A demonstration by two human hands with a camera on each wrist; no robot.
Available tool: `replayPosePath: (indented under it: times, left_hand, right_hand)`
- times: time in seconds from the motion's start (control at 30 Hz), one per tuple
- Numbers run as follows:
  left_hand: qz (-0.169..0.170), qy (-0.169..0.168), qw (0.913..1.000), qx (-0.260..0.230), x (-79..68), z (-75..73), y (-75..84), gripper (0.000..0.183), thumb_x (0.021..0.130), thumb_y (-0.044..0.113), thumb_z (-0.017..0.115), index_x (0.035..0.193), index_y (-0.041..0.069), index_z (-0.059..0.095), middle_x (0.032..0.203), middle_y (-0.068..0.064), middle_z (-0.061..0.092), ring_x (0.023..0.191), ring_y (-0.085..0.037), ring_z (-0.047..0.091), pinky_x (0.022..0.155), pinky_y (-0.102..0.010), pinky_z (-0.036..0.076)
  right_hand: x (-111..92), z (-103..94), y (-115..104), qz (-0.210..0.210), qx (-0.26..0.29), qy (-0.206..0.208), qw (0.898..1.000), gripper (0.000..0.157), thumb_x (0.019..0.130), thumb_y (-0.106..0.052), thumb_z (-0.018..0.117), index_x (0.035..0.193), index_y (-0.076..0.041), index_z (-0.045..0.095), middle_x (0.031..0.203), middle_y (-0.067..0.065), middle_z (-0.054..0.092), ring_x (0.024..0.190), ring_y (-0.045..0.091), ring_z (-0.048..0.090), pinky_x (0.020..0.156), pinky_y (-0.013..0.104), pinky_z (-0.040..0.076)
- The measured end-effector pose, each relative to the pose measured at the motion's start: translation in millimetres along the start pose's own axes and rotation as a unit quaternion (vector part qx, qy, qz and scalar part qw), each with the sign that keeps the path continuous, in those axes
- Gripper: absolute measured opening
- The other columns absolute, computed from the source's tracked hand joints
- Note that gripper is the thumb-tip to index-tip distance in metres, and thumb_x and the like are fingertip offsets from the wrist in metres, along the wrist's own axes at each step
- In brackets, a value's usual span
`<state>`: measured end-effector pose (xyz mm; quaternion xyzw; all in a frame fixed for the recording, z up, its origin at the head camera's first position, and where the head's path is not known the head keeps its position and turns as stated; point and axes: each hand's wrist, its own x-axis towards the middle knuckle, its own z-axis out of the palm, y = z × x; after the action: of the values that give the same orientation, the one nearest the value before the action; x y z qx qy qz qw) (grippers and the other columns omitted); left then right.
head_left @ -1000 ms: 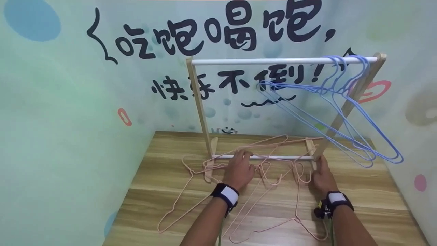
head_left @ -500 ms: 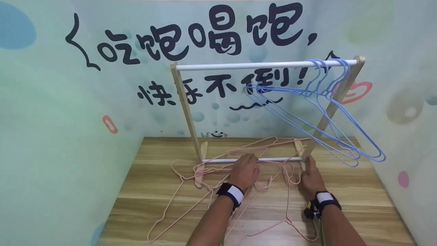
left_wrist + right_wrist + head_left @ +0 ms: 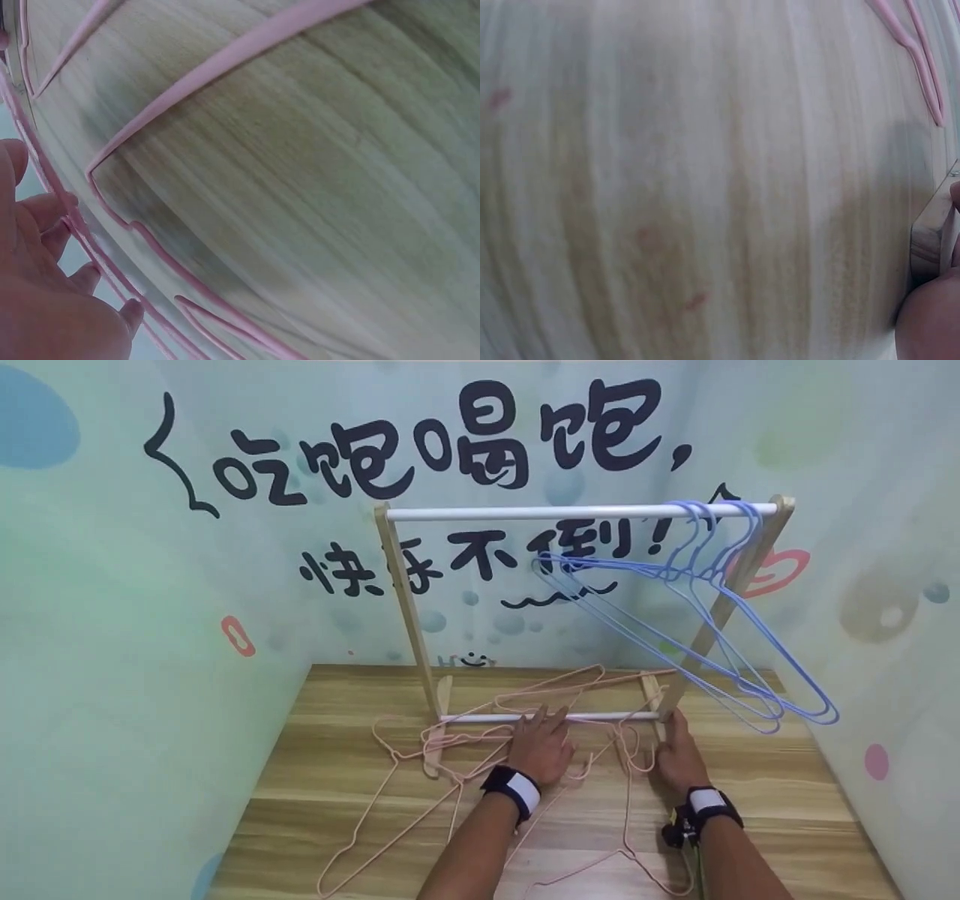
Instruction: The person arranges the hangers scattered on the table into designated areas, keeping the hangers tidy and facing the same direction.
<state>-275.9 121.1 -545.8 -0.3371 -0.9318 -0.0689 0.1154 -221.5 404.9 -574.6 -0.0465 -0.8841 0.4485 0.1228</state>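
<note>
A small clothes rack [image 3: 525, 514] with wooden sides and white rods stands on the wooden table. Several blue hangers [image 3: 780, 649] hang bunched at the right end of its top rod. Pink hangers [image 3: 627, 802] lie tangled around its base. My left hand [image 3: 540, 754] is over the lower rod, fingers spread; in the left wrist view its fingertips touch a pink hanger [image 3: 112, 270]. At the rack's lower right, my right hand [image 3: 682, 757] grips the wooden foot [image 3: 928, 244], with part of the thumb and fingers cut off in the right wrist view.
The table [image 3: 780, 810] is enclosed by a printed wall [image 3: 150, 585] at the back and both sides. Pink hangers spread from behind the lower rod to the front of the table. The blue hangers jut out past the rack's right upright [image 3: 701, 641].
The head view has shifted, so the rack appears further left and lower. My left hand has moved right along the lower rod and its fingers have spread. The right hand stays at the foot.
</note>
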Motion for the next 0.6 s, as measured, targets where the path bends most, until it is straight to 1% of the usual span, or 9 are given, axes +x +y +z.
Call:
replayPosePath:
  times: [0.07,0.17,0.27,0.33,0.37,0.43,0.53,0.6]
  left_hand:
    - [-0.001,0.005,1.0000,0.004,-1.5,1.5,-1.4,0.040,0.110,0.037,0.059,0.139,0.015,0.076,0.163,0.003,0.058,0.151,-0.030,0.051,0.117,-0.057,0.047]
    - [-0.003,0.007,1.0000,0.005,-2.4,3.3,-3.0,0.040,0.110,0.039,0.060,0.139,0.017,0.077,0.161,0.004,0.059,0.151,-0.029,0.050,0.118,-0.057,0.045]
    - [-0.004,0.010,0.9999,0.006,-2.6,1.2,-3.9,0.039,0.109,0.040,0.061,0.137,0.018,0.078,0.158,0.005,0.061,0.150,-0.027,0.051,0.118,-0.057,0.045]
    - [-0.005,0.014,0.9999,0.006,-3.2,-2.2,-4.3,0.038,0.109,0.041,0.062,0.135,0.019,0.079,0.156,0.005,0.062,0.149,-0.027,0.052,0.117,-0.056,0.045]
    - [-0.005,0.017,0.9998,0.005,-3.8,-3.9,-4.6,0.037,0.109,0.040,0.062,0.134,0.020,0.079,0.156,0.005,0.063,0.148,-0.026,0.053,0.116,-0.055,0.046]
    - [-0.003,0.029,0.9996,0.002,-5.4,-7.5,-5.4,0.035,0.109,0.039,0.063,0.132,0.020,0.080,0.153,0.005,0.064,0.144,-0.024,0.055,0.112,-0.052,0.049]
    - [-0.001,0.046,0.9989,-0.004,-8.8,-11.7,-7.1,0.032,0.108,0.038,0.064,0.129,0.020,0.081,0.149,0.004,0.067,0.138,-0.023,0.058,0.106,-0.047,0.051]
    - [0.000,0.059,0.9982,-0.006,-11.5,-13.2,-8.5,0.031,0.108,0.036,0.064,0.128,0.020,0.081,0.146,0.004,0.068,0.135,-0.022,0.060,0.103,-0.046,0.052]
  right_hand:
    - [-0.6,1.0,0.0,0.005,0.001,-0.003,1.000,0.074,0.093,0.014,0.042,0.164,0.011,0.018,0.161,0.049,0.033,0.149,0.062,0.037,0.123,0.068,0.031]
    - [-1.8,1.2,-0.1,0.021,0.003,-0.014,1.000,0.074,0.096,0.012,0.041,0.166,0.011,0.015,0.165,0.047,0.028,0.153,0.062,0.030,0.127,0.067,0.024]
    - [-2.5,0.3,0.3,0.036,0.006,-0.025,0.999,0.075,0.098,0.010,0.040,0.168,0.009,0.013,0.168,0.045,0.024,0.155,0.061,0.026,0.128,0.066,0.021]
    - [-2.7,-0.4,0.6,0.036,0.007,-0.027,0.999,0.076,0.098,0.010,0.040,0.169,0.008,0.012,0.169,0.044,0.023,0.156,0.060,0.026,0.128,0.067,0.021]
    - [-2.8,-0.7,0.9,0.033,0.006,-0.027,0.999,0.076,0.098,0.010,0.040,0.169,0.008,0.011,0.168,0.044,0.024,0.155,0.060,0.027,0.128,0.067,0.021]
    - [-2.5,-0.9,1.3,0.020,-0.001,-0.020,1.000,0.073,0.097,0.011,0.040,0.166,0.009,0.015,0.166,0.045,0.028,0.152,0.061,0.032,0.126,0.068,0.026]
    - [-1.4,-0.4,1.9,-0.002,-0.018,-0.009,1.000,0.064,0.096,0.012,0.042,0.158,0.011,0.023,0.157,0.048,0.039,0.143,0.063,0.043,0.119,0.069,0.035]
    - [-1.7,0.1,0.6,-0.007,-0.024,-0.005,1.000,0.062,0.096,0.012,0.042,0.155,0.012,0.024,0.152,0.049,0.042,0.138,0.064,0.048,0.115,0.070,0.039]
